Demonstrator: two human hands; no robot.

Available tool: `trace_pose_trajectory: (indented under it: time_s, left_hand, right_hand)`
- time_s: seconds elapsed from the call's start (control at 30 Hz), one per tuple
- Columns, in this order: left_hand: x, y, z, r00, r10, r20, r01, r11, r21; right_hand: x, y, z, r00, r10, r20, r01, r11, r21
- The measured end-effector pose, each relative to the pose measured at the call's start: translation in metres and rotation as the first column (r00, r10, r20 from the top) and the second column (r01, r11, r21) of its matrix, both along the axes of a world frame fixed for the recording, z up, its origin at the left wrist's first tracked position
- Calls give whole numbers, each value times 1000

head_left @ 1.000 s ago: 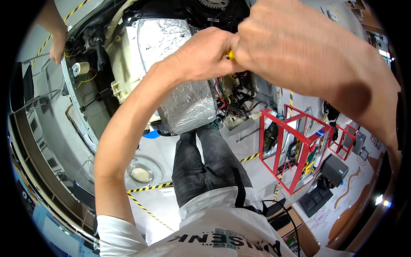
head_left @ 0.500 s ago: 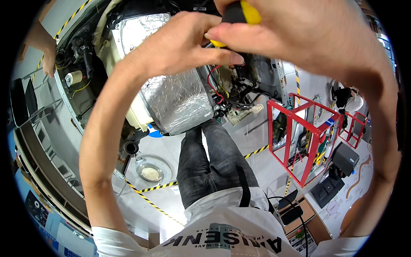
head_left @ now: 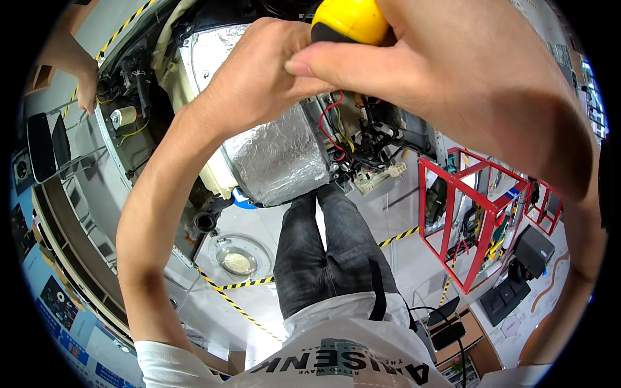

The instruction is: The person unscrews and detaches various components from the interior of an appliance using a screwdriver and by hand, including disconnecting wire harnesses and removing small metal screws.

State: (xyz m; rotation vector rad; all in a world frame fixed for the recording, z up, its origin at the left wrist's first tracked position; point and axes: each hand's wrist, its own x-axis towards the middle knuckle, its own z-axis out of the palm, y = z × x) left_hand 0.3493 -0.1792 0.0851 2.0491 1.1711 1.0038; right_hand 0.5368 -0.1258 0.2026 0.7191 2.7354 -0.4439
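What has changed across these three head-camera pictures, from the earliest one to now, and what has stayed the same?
Both hands rose toward the top of the view. The yellow tool handle, earlier a sliver between them, now shows plainly in the right hand, with the left hand beside it. The foil-wrapped unit shifted slightly in the view. Unchanged: the right hand's grip, the red frame, the wiring.

Bare forearms rise from a short-sleeved white T-shirt (head_left: pixel 362 355) with dark lettering at six o'clock, above dark grey jeans (head_left: pixel 330 258).
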Motion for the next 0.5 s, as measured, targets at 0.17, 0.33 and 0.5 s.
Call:
trace_pose_trajectory:
  time_s: [0.17, 0.33, 0.5]
  left_hand:
    - [-3, 3, 9, 987, -158, 16, 158, 972, -174]
    - [6, 6, 3, 990, -120, 70, 132, 969, -207]
    - [7, 2, 1, 998, -61, 6, 62, 995, -80]
  right_hand:
    - [10, 10, -5, 988, -10, -153, 10, 1000, 0]
    - [17, 11, -7, 981, -13, -192, 15, 1000, 9]
    - [19, 7, -12, 983, -6, -184, 5, 1000, -8]
